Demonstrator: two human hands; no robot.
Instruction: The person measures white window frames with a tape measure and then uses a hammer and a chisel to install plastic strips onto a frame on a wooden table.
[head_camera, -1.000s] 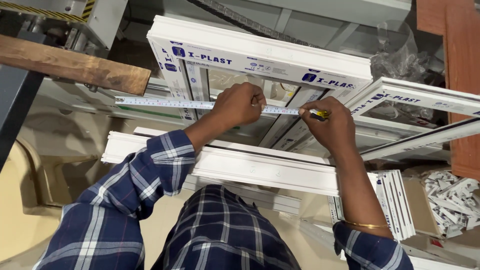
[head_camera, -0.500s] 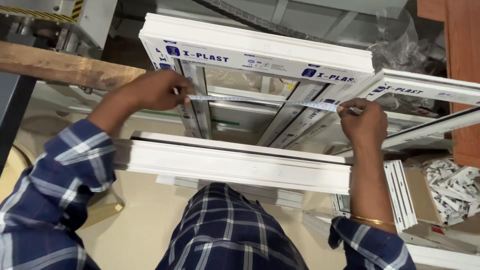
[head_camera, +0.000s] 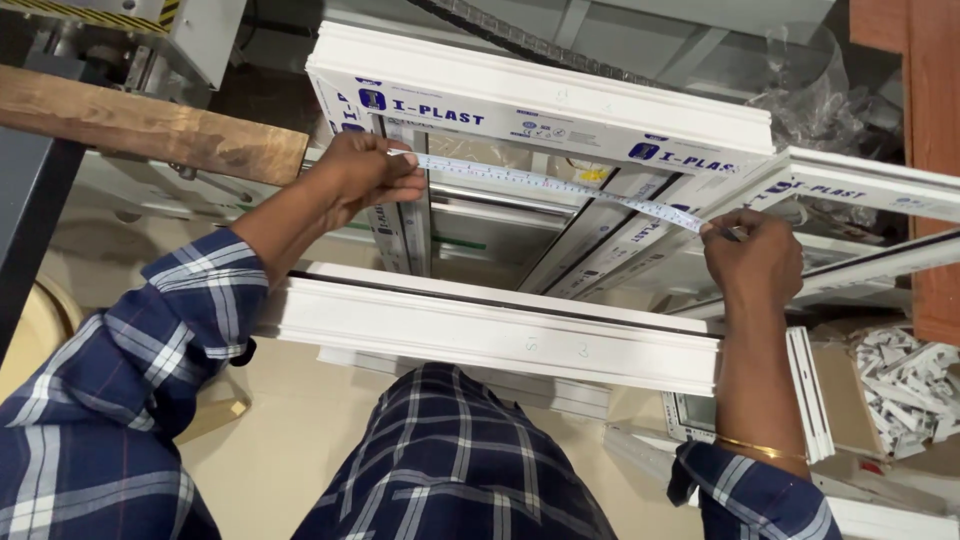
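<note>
A white measuring tape (head_camera: 545, 184) is stretched slantwise across the white plastic window frame (head_camera: 540, 112). My left hand (head_camera: 365, 175) pinches the tape's end against the frame's left upright. My right hand (head_camera: 752, 262) holds the other end of the stretched tape at the frame's right side, together with what looks like a thin pen tip. The nearest white profile bar (head_camera: 500, 335) of the frame lies just in front of my body.
A rough wooden plank (head_camera: 150, 125) juts in from the left. More white profiles (head_camera: 870, 185) lean at the right, above a box of small white plastic offcuts (head_camera: 915, 390). A reddish wooden board (head_camera: 930, 150) stands at the far right. Crumpled clear plastic (head_camera: 810, 100) sits behind.
My left hand has slid left along the tape from the frame's middle to its left upright. My right hand has moved right and down, so the tape now spans the opening at a slant.
</note>
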